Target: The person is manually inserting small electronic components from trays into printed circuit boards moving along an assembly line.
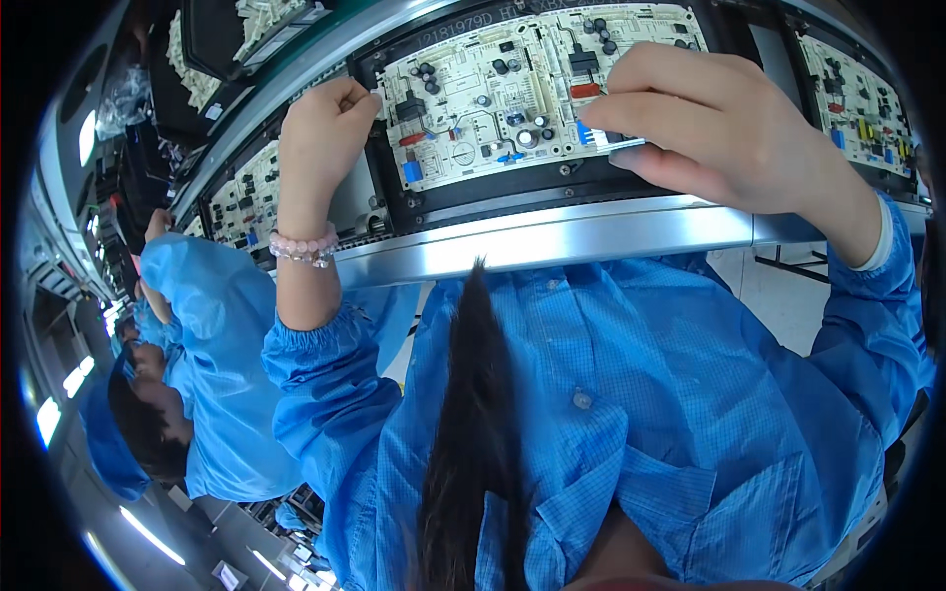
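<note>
A white circuit board (463, 118) with black, red and blue components lies in a black carrier (473, 197) in front of me. My left hand (323, 133) is by the board's left edge, its fingers curled and thumb pressed in; whatever they might hold is hidden. Over the right part of the board, my right hand (705, 128) pinches around a small blue and white component (596, 137) at the near edge. The fingers partly cover that component, so I cannot tell whether it is seated in the board.
A metal rail (552, 232) runs along the near side of the line. More boards in carriers sit to the right (852, 103) and left (246, 197). Black bins with white parts (261, 25) stand at the far left. A co-worker in blue (227, 364) works at my left.
</note>
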### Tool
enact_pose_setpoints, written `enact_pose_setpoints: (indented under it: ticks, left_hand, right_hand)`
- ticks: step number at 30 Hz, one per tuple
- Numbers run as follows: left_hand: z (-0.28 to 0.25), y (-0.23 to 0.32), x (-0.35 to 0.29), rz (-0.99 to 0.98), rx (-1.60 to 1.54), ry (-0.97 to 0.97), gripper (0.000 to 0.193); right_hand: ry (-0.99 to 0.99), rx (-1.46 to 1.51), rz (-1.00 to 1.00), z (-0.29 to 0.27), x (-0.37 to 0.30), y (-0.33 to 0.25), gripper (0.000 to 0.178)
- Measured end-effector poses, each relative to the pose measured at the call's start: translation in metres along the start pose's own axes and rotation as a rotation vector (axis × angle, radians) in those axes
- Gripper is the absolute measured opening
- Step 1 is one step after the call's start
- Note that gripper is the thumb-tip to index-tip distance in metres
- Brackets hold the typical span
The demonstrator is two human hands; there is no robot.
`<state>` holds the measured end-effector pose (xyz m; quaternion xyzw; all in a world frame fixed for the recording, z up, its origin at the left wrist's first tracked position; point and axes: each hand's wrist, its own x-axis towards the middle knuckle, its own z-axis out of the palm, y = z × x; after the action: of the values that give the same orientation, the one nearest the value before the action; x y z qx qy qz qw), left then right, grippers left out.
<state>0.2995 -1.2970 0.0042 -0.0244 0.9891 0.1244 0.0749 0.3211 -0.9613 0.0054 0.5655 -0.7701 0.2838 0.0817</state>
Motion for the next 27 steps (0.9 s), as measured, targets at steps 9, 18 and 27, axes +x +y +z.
enact_pose_setpoints:
  ticks: [9, 18, 27]
  left_hand:
    - [0.004, -0.026, 0.017, 0.01, -0.012, -0.11, 0.024]
    - [0.001, -0.016, 0.025, 0.064, 0.093, -0.208, 0.024]
    - [-0.013, -0.018, 0.027, 0.194, 0.147, -0.207, 0.038]
  right_hand:
    - [0.228, -0.131, -0.168, 0.028, 0.008, 0.024, 0.028]
    - [0.062, 0.283, 0.287, 0.006, 0.025, 0.014, 0.021]
    - [-0.151, 0.776, 0.79, 0.031, 0.048, 0.037, 0.025]
